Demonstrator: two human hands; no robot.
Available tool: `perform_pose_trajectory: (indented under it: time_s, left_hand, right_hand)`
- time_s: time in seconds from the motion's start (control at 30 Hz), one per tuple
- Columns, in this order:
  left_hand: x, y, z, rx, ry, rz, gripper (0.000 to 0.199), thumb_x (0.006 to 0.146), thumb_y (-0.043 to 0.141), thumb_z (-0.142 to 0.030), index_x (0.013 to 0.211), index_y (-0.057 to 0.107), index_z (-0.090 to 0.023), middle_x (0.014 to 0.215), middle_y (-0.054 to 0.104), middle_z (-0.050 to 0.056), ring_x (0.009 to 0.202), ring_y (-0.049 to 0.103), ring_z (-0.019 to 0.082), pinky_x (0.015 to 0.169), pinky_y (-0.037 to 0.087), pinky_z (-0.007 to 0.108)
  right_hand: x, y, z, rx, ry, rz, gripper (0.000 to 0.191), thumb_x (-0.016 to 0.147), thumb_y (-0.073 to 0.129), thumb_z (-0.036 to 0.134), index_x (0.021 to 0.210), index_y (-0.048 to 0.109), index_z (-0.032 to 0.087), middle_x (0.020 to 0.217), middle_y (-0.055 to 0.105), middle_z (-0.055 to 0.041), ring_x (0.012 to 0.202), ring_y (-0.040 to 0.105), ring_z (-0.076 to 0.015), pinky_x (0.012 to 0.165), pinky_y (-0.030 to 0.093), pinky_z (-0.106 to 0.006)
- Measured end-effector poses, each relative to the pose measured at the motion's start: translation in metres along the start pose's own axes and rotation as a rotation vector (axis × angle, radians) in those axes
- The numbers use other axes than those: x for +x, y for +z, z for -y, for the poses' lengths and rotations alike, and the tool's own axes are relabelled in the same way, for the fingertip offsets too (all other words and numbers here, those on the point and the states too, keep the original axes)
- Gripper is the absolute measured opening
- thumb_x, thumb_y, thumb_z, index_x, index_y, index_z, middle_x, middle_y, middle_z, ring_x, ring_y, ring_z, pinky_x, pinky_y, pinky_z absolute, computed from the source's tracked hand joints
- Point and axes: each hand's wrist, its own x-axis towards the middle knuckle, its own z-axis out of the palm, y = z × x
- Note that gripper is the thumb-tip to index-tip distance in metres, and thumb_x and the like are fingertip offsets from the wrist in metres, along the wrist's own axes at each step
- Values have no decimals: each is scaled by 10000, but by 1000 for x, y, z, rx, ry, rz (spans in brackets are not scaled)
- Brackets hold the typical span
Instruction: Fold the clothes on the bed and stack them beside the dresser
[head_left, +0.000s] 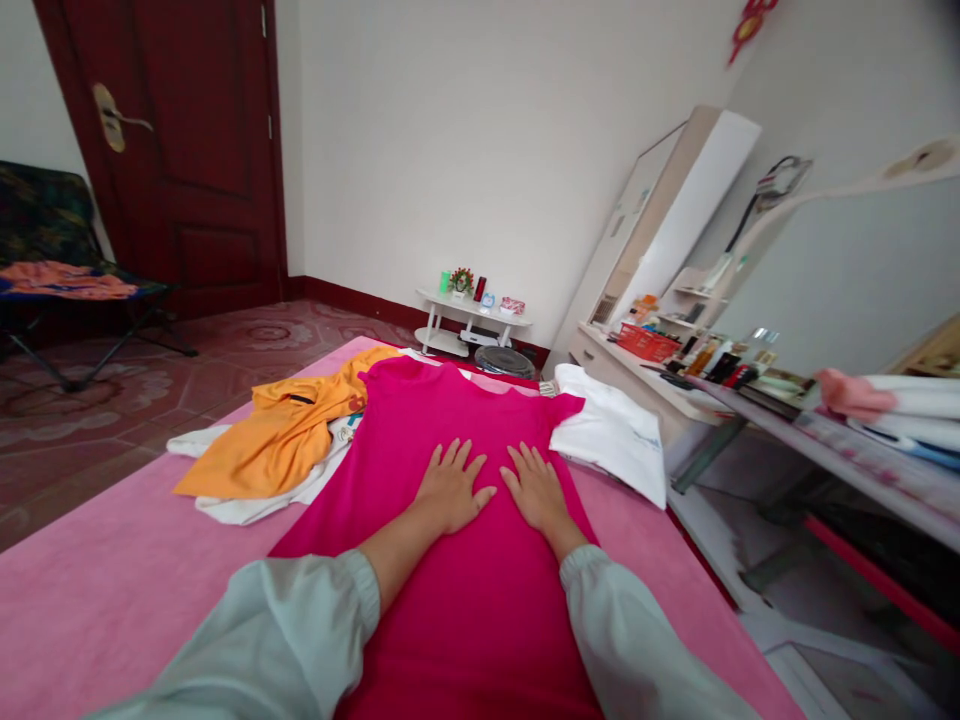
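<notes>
A bright magenta short-sleeved garment (480, 620) lies spread out in front of me, its neck end pointing away. My left hand (451, 488) rests flat on its middle, fingers spread. Beside it, my right hand (536, 490) also lies flat on the cloth with its fingers apart. Neither hand grips anything. An orange shirt (262, 450) lies crumpled to the left, over some white clothing (247, 508). At the right of the magenta garment is a folded white shirt (611, 430), partly under its sleeve.
Everything lies on a pink-covered surface (90, 610). A dressing table (637, 375) with a red basket (646, 343) and bottles stands at right, near a shelf with folded textiles (907, 400). A low white stand (472, 310) is at the far wall; a folding chair (67, 250) stands left.
</notes>
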Motion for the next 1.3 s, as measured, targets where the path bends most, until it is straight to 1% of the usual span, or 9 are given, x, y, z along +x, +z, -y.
perform_pose_trajectory:
  time_s: [0.13,0.27,0.47,0.73,0.87,1.03,1.2,1.3]
  left_hand:
    - [-1,0,-1,26,-2,-6,671,902,201,-633,1432,366,-255,1535,259,88,1417,169,302,1129,100,522]
    - [-1,1,-2,42,-13,-7,657,905,205,-626,1435,354,-268,1535,262,78,1416,177,292,1130,112,515]
    - [-1,-3,-6,52,-31,-3,661,902,199,-637,1433,355,-277,1534,267,71,1413,192,282,1129,133,507]
    - [-2,-10,-7,51,-37,41,641,904,236,-635,1435,343,-292,1542,248,58,1422,171,260,1138,126,483]
    - [1,-8,-7,36,-42,44,647,902,233,-644,1437,339,-296,1548,231,53,1425,160,257,1142,118,472]
    - [6,-4,-7,29,-48,37,651,898,218,-652,1440,327,-309,1553,215,50,1426,150,270,1137,103,505]
    - [6,-2,-4,14,-37,21,651,900,208,-649,1438,332,-304,1551,224,47,1428,140,267,1140,95,506]
    - [3,-3,-5,11,-29,6,648,908,206,-634,1433,348,-282,1544,242,61,1425,154,268,1141,113,499]
  right_hand:
    - [-3,-2,1,36,31,-6,559,951,285,491,1437,359,224,1519,290,-74,1404,216,-240,1124,161,-426]
    - [-3,0,-1,71,41,-6,566,944,295,497,1430,372,218,1521,286,-73,1403,221,-233,1125,162,-413]
    - [1,5,-6,105,40,-8,577,936,298,502,1435,363,220,1523,281,-71,1411,198,-235,1125,162,-426]
    - [2,3,-7,118,34,15,595,926,293,514,1436,368,216,1518,291,-68,1409,204,-256,1130,162,-452]
    - [1,4,-8,105,16,-2,605,925,288,509,1437,369,197,1514,294,-81,1407,208,-275,1128,166,-468]
    - [2,8,-11,88,-10,-1,608,923,283,505,1440,366,195,1516,287,-88,1406,208,-286,1125,181,-479]
    - [4,11,-12,86,-1,7,603,924,292,504,1442,358,202,1522,276,-76,1410,198,-278,1125,188,-482]
    - [4,11,-12,74,1,8,597,930,290,500,1443,352,202,1524,273,-68,1411,197,-267,1128,188,-471]
